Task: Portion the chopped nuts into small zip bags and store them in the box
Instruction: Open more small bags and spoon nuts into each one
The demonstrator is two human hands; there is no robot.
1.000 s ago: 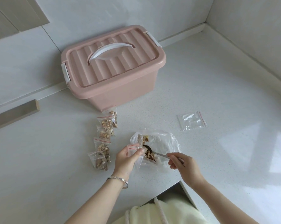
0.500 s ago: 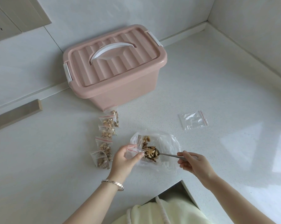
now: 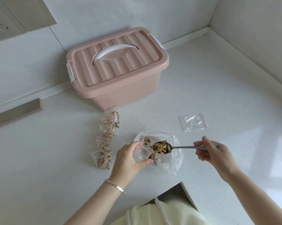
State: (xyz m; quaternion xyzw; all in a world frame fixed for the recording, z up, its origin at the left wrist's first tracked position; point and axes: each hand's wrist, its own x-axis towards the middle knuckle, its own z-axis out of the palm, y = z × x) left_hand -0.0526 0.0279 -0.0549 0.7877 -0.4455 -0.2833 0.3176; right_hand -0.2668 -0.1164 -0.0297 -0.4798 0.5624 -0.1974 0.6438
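My left hand point(image 3: 128, 158) grips a small clear zip bag point(image 3: 142, 152) with a red strip, its mouth turned right. My right hand point(image 3: 213, 151) pinches the handle of a metal spoon point(image 3: 182, 147). The spoon's bowl is heaped with chopped nuts point(image 3: 161, 147) and hangs at the bag's mouth. Under both lies a large clear bag point(image 3: 169, 161) with some nuts inside. Several filled small bags point(image 3: 105, 144) lie in a row to the left. The pink storage box point(image 3: 117, 70) stands behind, its lid closed.
An empty small zip bag point(image 3: 193, 122) lies flat to the right on the white counter point(image 3: 218, 95). Walls close the corner behind and to the right. A wall socket point(image 3: 0, 21) is at the upper left. The counter's front edge has a notch below my hands.
The spoon has come up out of the large bag loaded with nuts and moved to the small bag's mouth. My right hand has shifted right and slightly up.
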